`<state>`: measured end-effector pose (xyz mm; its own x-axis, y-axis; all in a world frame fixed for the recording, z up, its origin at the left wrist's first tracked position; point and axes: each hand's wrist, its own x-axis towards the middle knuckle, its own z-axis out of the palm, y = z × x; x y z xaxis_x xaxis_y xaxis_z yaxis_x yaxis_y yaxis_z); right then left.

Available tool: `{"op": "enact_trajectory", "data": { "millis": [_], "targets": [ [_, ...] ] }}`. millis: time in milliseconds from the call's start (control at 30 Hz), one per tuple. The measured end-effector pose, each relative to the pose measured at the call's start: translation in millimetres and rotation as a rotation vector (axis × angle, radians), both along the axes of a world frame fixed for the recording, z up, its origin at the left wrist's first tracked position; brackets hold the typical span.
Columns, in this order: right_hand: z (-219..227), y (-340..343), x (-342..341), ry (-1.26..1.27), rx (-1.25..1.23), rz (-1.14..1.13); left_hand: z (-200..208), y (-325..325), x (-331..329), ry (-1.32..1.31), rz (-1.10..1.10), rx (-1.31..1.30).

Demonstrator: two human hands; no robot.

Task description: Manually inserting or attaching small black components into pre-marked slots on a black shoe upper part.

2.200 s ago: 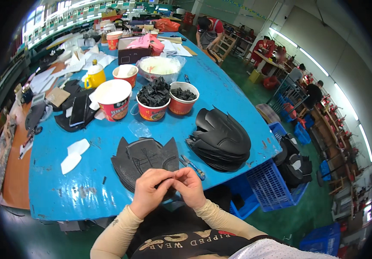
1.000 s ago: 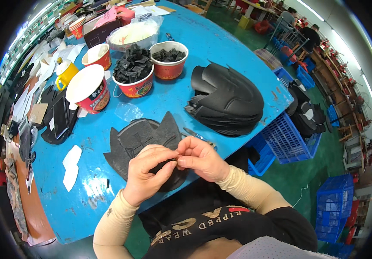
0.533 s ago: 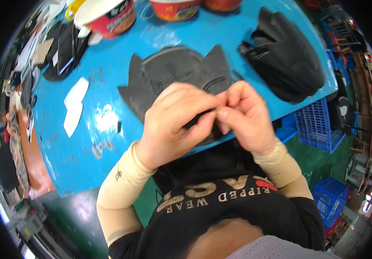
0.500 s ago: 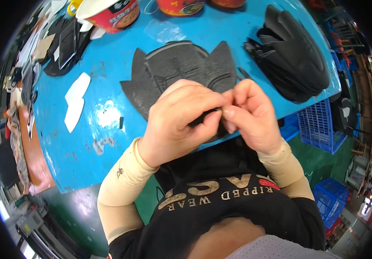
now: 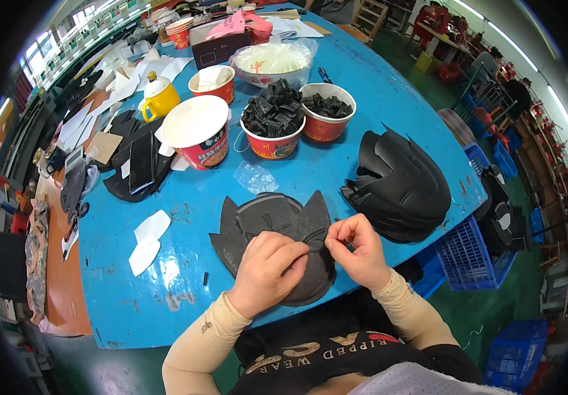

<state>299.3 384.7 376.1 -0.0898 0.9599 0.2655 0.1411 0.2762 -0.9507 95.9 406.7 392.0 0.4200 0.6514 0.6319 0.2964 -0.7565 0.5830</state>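
A flat black foam-like piece (image 5: 274,217) with two pointed flaps and thin slits lies at the front of the blue table. Over its near part rests my left hand (image 5: 267,273), its fingers curled and thumb close to the index finger; whatever they pinch is hidden. My right hand (image 5: 359,253) is just right of the piece, thumb and index finger pressed together, the contents too small to make out. To the right lies a stack of similar black pieces (image 5: 402,191). A small black strip (image 5: 205,279) sits on the table left of my left hand.
Paper tubs of short black strips (image 5: 272,118) (image 5: 327,112) stand farther back, beside a lidded tub (image 5: 196,125) and a yellow mug (image 5: 160,99). White cut-outs (image 5: 149,242) lie at left. A blue crate (image 5: 475,260) stands beyond the right edge.
My hands have come apart; they were fingertip to fingertip over the black piece. The view has tilted up, bringing the tubs and the far table into sight.
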Motion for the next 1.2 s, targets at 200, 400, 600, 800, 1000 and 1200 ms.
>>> {"op": "enact_trajectory", "data": {
  "millis": [200,400,600,800,1000,1200],
  "targets": [
    [-14.4,5.8,-5.7,-0.163,0.173,-0.09,0.1,-2.3,-4.6,0.122,-0.037,0.086],
    [-25.3,21.4,3.5,0.022,0.161,-0.116,6.0,6.5,-19.3,0.187,-0.116,0.172],
    [-16.3,25.0,4.4,0.061,0.164,-0.05,-2.2,-1.8,-18.3,0.306,-0.17,0.121],
    [13.8,18.1,5.7,-0.34,0.219,0.05,-5.8,-9.6,-14.4,0.363,-0.067,0.195],
    [14.7,32.6,-13.2,-0.538,0.27,0.091,-6.3,-11.7,-11.2,0.37,-0.014,0.18],
    [13.5,35.3,-15.4,-0.612,0.274,0.073,-3.4,-14.2,-9.3,0.378,-0.013,0.138]
  ]
}}
